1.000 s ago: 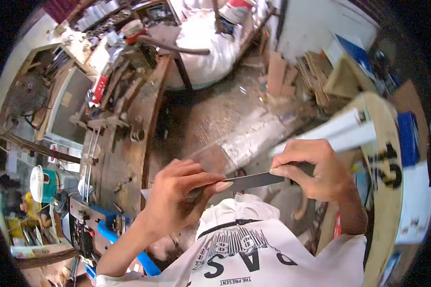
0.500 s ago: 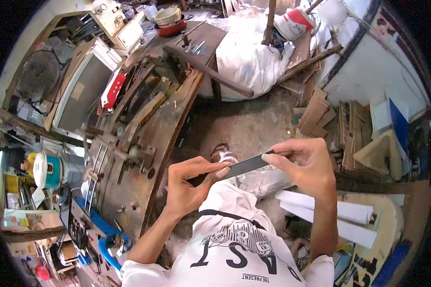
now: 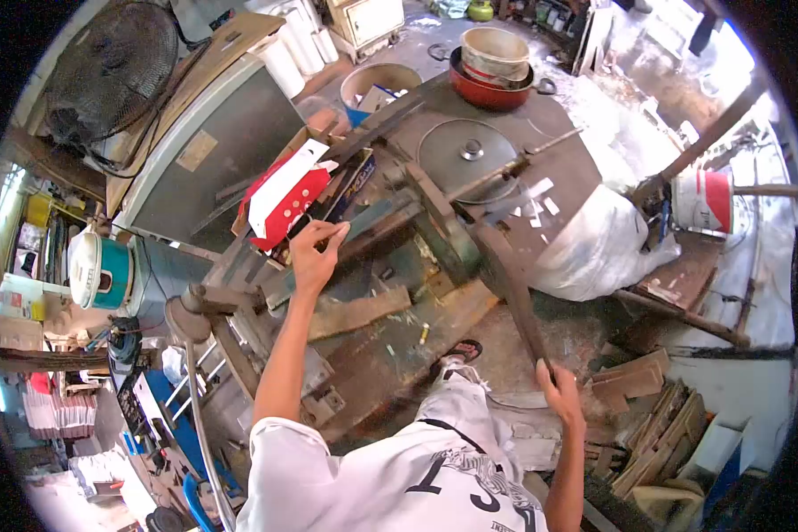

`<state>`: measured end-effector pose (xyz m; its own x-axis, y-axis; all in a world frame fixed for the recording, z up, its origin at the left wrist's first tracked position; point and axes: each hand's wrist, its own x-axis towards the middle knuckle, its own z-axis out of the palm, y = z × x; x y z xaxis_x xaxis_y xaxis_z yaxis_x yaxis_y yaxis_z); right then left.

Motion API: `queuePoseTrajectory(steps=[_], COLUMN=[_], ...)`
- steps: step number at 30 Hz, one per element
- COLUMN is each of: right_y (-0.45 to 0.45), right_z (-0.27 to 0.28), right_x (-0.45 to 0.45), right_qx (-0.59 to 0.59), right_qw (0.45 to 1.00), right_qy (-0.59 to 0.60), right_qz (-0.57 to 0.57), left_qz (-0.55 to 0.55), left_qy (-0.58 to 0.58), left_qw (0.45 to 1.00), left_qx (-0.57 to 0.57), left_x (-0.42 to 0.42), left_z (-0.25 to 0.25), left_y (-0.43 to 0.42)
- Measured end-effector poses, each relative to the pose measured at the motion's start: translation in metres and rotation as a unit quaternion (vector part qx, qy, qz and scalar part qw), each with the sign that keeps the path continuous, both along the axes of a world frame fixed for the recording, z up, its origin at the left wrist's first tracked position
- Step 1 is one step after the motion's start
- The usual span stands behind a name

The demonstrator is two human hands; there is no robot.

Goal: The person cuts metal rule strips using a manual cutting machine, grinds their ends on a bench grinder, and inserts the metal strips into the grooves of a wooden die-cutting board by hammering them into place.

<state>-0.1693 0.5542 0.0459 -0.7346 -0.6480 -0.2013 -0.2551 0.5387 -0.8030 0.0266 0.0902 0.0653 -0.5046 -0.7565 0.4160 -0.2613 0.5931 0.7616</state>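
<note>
My right hand (image 3: 559,393) is wrapped round the lower end of a long dark lever (image 3: 514,297). The lever slopes down from a heavy metal bench machine (image 3: 448,235). My left hand (image 3: 315,255) is closed in a pinch at the near end of the machine's grey-green bar (image 3: 381,215). A small dark piece shows behind its fingers, but I cannot make out what they hold. Just beyond that hand lies a red and white box (image 3: 285,197).
On the bench stand a glass pot lid (image 3: 468,160) and a red pan (image 3: 492,89) with a pale tub in it. A white sack (image 3: 590,244) lies to the right, above stacked boards (image 3: 665,434). A fan (image 3: 111,71) stands at upper left.
My hands have parted from the dark flat strip they both held. The left has moved up-left to the machine, the right down onto the lever. My view has turned toward the bench.
</note>
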Motion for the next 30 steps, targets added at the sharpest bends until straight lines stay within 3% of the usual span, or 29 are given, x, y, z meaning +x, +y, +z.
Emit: queuePoseTrajectory(steps=[2,3,6,8,9,11,12,13,16,20,23,25,27,30], right_y=[-0.005,-0.007,0.002,-0.022,-0.017,-0.053,-0.099,-0.108,-0.161,-0.177,-0.162,-0.154,-0.152,-0.149], right_z=[0.002,0.006,0.028,0.097,0.120,0.211,0.250,0.266,0.308,0.311,0.308,0.308,0.301,0.296], right_x=[-0.006,-0.006,0.003,0.007,0.013,0.008,-0.004,0.000,0.006,-0.015,-0.018,-0.009,-0.006,-0.013], right_qx=[0.176,0.194,0.194,0.240,0.284,0.450,0.467,0.467,0.564,0.638,0.637,0.647,0.514,0.512], right_qw=[0.967,0.967,0.974,0.958,0.950,0.881,0.870,0.870,0.823,0.764,0.754,0.757,0.856,0.853], right_qy=[-0.182,-0.163,-0.115,-0.146,-0.091,-0.078,-0.157,-0.146,-0.054,-0.092,-0.158,-0.095,-0.046,-0.092], right_qz=[0.006,0.003,-0.032,-0.055,-0.095,-0.126,-0.011,-0.060,-0.039,-0.008,-0.041,-0.017,-0.044,-0.031], left_qz=[0.001,0.003,-0.019,-0.064,-0.064,-0.236,-0.263,-0.264,-0.289,-0.289,-0.286,-0.300,-0.284,-0.278], left_qy=[-0.012,-0.043,-0.094,-0.139,-0.145,-0.138,-0.142,-0.146,-0.194,-0.169,-0.166,-0.137,-0.179,-0.185], left_qw=[1.000,0.999,0.995,0.985,0.985,0.953,0.942,0.939,0.921,0.922,0.924,0.929,0.926,0.924], left_qx=[-0.003,0.033,-0.009,-0.076,-0.064,0.128,0.154,0.164,0.175,0.194,0.190,0.168,0.174,0.189], left_x=[-0.005,-0.005,-0.003,0.001,0.004,0.009,0.009,0.006,-0.013,-0.051,-0.071,-0.079,-0.083,-0.085], left_z=[-0.021,-0.026,-0.025,-0.023,-0.023,-0.035,-0.032,-0.033,-0.037,-0.036,-0.040,-0.051,-0.049,-0.045], left_y=[-0.024,-0.030,-0.041,-0.051,-0.060,-0.088,-0.090,-0.093,-0.095,-0.089,-0.085,-0.082,-0.080,-0.078])
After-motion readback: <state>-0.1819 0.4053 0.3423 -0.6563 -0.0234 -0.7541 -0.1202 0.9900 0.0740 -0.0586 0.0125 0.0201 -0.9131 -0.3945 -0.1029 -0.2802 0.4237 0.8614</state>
